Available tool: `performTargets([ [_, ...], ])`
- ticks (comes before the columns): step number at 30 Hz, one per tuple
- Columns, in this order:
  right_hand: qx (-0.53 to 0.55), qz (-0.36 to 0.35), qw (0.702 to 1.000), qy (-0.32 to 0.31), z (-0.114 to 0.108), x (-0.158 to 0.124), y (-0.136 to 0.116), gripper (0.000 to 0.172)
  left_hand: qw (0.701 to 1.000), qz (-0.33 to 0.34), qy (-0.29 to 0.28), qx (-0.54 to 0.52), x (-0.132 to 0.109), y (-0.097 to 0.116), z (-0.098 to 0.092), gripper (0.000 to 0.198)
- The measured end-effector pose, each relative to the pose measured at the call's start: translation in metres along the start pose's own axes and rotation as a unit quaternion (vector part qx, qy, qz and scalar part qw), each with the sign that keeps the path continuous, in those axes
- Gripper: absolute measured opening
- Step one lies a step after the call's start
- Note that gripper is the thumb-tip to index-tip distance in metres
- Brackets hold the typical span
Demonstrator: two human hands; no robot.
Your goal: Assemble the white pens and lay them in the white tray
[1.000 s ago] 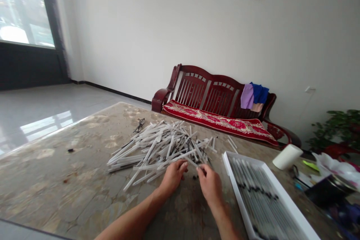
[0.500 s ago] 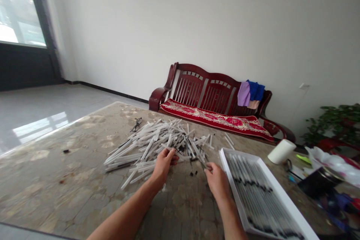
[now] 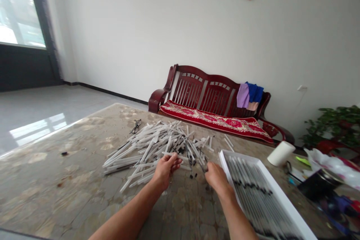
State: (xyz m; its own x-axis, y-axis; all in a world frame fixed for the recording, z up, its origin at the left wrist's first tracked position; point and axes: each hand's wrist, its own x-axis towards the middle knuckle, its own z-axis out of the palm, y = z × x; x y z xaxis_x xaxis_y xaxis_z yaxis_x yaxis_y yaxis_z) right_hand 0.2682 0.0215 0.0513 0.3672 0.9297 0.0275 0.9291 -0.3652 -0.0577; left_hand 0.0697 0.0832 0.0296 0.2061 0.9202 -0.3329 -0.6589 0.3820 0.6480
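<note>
A loose pile of white pen barrels (image 3: 152, 144) mixed with thin black refills lies on the brown marbled table (image 3: 70, 180). My left hand (image 3: 165, 167) curls its fingers around one white pen barrel (image 3: 172, 155) at the pile's near edge. A little to the right, my right hand (image 3: 215, 176) pinches a thin black refill (image 3: 203, 165) near the pile's right end. The two hands are a short way apart. A white tray (image 3: 284, 202) of finished pens laid in rows stands just right of my right hand.
Black spectacles (image 3: 136, 125) lie beyond the pile. A white roll (image 3: 281, 153), a dark box (image 3: 319, 189) and white plastic wrap (image 3: 332, 165) crowd the table's right end. A red wooden bench (image 3: 213, 108) stands by the wall, with a potted plant (image 3: 337, 127) to its right.
The hands were together at the pile's edge, then drew apart. My left hand lifted a white barrel off the pile; my right hand shifted right with a black refill.
</note>
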Motion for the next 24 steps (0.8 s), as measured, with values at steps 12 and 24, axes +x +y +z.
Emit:
performTargets([
  [12, 0.704, 0.029, 0.685, 0.187, -0.008, -0.029, -0.046, 0.036, 0.995, -0.078, 0.008, -0.067, -0.007, 0.0, 0.006, 0.024],
  [24, 0.684, -0.005, 0.706, 0.183, 0.004, -0.03, -0.06, 0.037, 0.993, -0.097, -0.026, -0.066, -0.013, -0.002, 0.007, 0.025],
])
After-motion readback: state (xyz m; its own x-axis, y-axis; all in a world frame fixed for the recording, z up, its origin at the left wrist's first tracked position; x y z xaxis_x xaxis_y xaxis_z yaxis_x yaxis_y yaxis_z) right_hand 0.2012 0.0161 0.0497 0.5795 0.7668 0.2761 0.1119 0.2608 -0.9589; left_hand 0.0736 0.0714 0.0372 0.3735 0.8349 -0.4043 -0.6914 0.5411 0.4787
